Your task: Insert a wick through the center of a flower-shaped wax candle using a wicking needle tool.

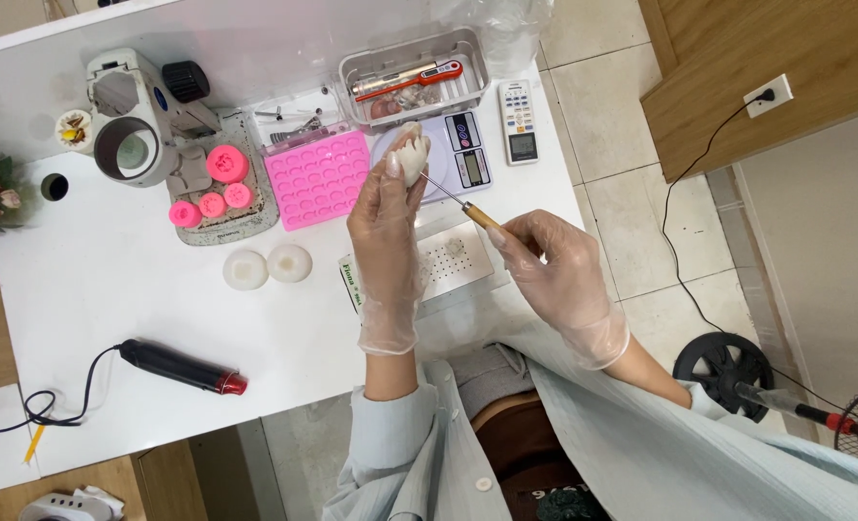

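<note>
Both my hands wear clear plastic gloves. My left hand (pixel 387 232) holds up a small white flower-shaped piece (pixel 412 150) by its fingertips, above a small digital scale (pixel 468 145). In my right hand (pixel 554 270) I grip a thin metal tool with a wooden handle (pixel 460 204); its tip touches the white piece from the right. Below my hands on the white table (pixel 110 289) lies a white perforated tray (pixel 453 262).
A pink silicone mould sheet (pixel 319 178), pink round moulds (pixel 226 164) on a grey tray, two white discs (pixel 267 265), a black heat gun (pixel 183 368), a metal bin with a red thermometer (pixel 415 72), a remote (pixel 519 121) and a white machine (pixel 135 116) lie on the table. A fan (pixel 728 371) stands on the floor right.
</note>
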